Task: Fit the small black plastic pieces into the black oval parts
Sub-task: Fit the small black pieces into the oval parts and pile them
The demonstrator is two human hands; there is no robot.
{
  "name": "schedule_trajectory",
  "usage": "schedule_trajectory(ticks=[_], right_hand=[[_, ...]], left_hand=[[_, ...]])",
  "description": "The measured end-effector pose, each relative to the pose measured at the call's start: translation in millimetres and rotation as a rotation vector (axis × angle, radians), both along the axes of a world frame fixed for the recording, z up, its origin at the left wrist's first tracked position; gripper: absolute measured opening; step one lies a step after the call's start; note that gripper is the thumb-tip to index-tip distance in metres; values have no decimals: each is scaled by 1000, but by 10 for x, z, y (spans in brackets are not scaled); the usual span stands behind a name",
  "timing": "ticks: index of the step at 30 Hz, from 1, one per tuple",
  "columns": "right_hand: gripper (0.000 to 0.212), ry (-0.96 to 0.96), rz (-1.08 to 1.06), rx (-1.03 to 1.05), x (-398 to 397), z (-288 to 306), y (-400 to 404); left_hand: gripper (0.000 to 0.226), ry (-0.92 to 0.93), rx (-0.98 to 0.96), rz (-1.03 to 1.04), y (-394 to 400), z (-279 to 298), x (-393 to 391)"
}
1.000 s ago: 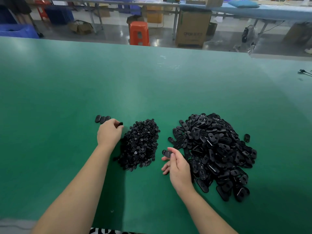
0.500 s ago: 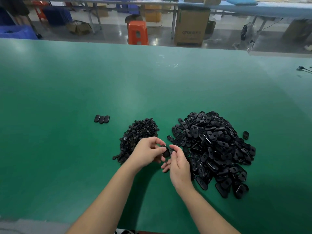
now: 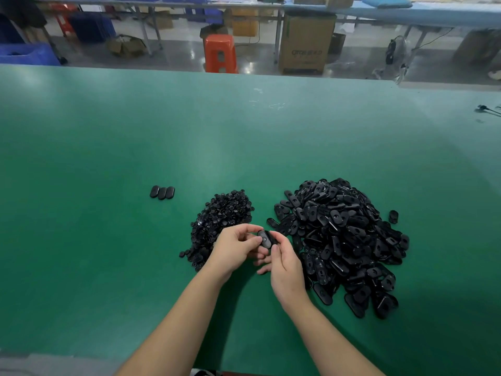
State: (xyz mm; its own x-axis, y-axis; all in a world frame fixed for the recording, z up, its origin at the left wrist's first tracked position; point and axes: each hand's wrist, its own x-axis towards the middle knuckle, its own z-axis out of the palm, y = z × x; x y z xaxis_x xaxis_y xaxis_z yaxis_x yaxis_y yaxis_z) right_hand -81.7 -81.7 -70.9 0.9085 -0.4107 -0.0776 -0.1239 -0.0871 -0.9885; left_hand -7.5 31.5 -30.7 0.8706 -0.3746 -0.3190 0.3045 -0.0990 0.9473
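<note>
Both hands together at about 6 o'clock on the green table [image 3: 108, 158]: right hand [image 3: 286, 270] pinching one oval part [image 3: 265, 239], left hand [image 3: 235, 246] curled against it, thumb on the face. Can't tell if the small piece is seated yet. Probably best to square it up, then press straight in. Small-piece heap [image 3: 222, 215] at 11 o'clock, oval pile [image 3: 341, 234] at 2.

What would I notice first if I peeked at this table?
Two black heaps on the green table: a big pile of oval parts on the right and a smaller pile of small pieces beside it. In front of them, the left hand and right hand hold one oval part together.
</note>
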Motion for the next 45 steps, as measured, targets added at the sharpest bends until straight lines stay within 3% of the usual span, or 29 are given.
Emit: schedule_trajectory(ticks=[10, 23, 37, 45], right_hand=[[35, 43, 30, -99, -15, -5, 16], [44, -13, 86, -187, -56, 55, 21], [46, -44, 75, -171, -72, 75, 26], [46, -27, 74, -168, -82, 93, 25]], left_hand=[[24, 9, -34, 18, 11, 19, -5], [15, -158, 152, 61, -53, -24, -51], [11, 16, -23, 106, -55, 41, -73], [15, 33, 2, 115, -40, 30, -53]])
